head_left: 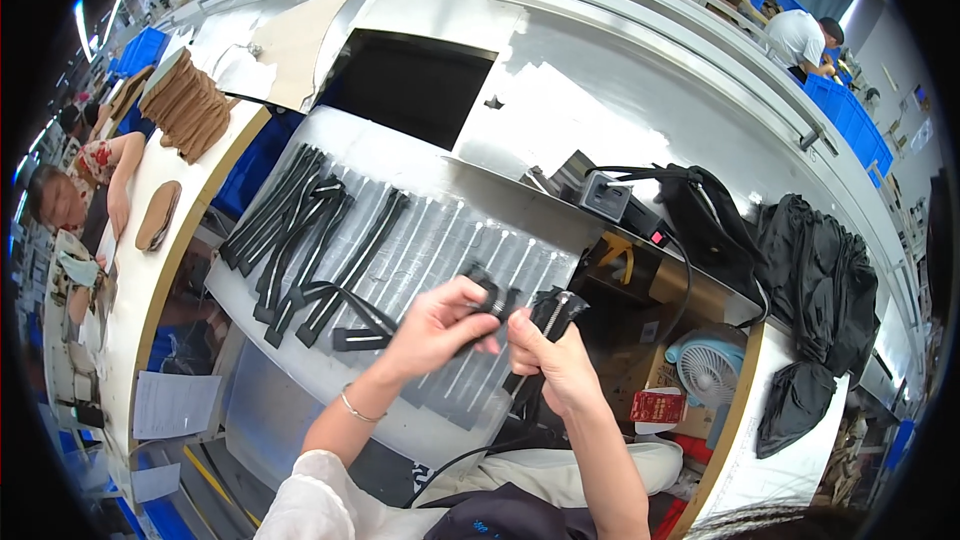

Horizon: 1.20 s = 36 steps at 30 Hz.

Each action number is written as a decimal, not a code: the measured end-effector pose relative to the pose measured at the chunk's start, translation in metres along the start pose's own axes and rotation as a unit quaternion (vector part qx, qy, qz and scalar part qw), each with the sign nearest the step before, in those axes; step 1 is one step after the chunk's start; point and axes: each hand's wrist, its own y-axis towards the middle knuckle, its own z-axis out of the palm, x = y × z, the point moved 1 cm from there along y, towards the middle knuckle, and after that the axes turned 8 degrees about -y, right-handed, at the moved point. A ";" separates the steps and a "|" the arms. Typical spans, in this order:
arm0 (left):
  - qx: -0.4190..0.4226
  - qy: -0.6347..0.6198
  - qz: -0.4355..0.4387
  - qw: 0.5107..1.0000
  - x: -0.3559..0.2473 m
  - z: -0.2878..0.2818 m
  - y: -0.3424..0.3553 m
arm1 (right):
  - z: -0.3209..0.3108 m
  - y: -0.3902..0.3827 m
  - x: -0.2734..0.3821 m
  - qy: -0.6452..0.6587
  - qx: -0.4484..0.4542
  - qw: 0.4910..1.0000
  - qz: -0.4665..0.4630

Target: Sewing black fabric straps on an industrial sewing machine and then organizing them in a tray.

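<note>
Over the work board, my left hand point(445, 325) pinches a black zipper piece point(483, 285) whose end curls up beside the fingers. Close by on its right, my right hand point(548, 352) is closed round a bundle of black zippers point(556, 310); pale teeth show at the top, and the lower ends hang past my wrist. A long black zipper strap point(350, 315) loops on the board left of my left hand. Farther left lie several black zipper strips point(300, 230), side by side and partly overlapping. Pale parallel lines run across the board point(420, 240).
A metal bench with a dark opening point(410, 85) lies beyond the board. At the right are a black bag point(705, 210), dark fabric point(815, 280), a small fan point(708, 370) and a red box point(658, 407). A stack of brown pieces point(187, 105) stands left, near another person.
</note>
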 end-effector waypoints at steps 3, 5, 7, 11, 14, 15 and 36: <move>0.000 0.096 0.051 0.994 0.008 0.014 -0.009 | 0.010 0.004 -0.004 -0.002 -0.068 0.997 0.038; -0.006 0.176 0.081 0.981 0.010 0.012 -0.010 | 0.001 0.006 -0.006 -0.004 -0.085 0.996 0.012; 0.022 0.294 0.111 0.949 0.004 0.003 -0.017 | -0.004 0.003 -0.008 -0.044 -0.113 0.992 -0.035; -0.116 0.325 0.047 0.937 0.004 -0.034 -0.012 | -0.016 0.003 -0.013 -0.116 -0.049 0.980 -0.157; -0.055 0.380 0.107 0.917 0.024 -0.027 -0.001 | -0.011 0.000 -0.005 -0.086 0.059 0.991 -0.087; 0.046 0.285 -0.009 0.957 0.024 -0.028 0.004 | -0.011 -0.001 -0.008 -0.073 0.075 0.991 -0.082; 0.034 -0.052 -0.065 0.996 0.005 0.048 -0.005 | -0.013 -0.024 0.017 -0.240 -0.002 0.943 -0.231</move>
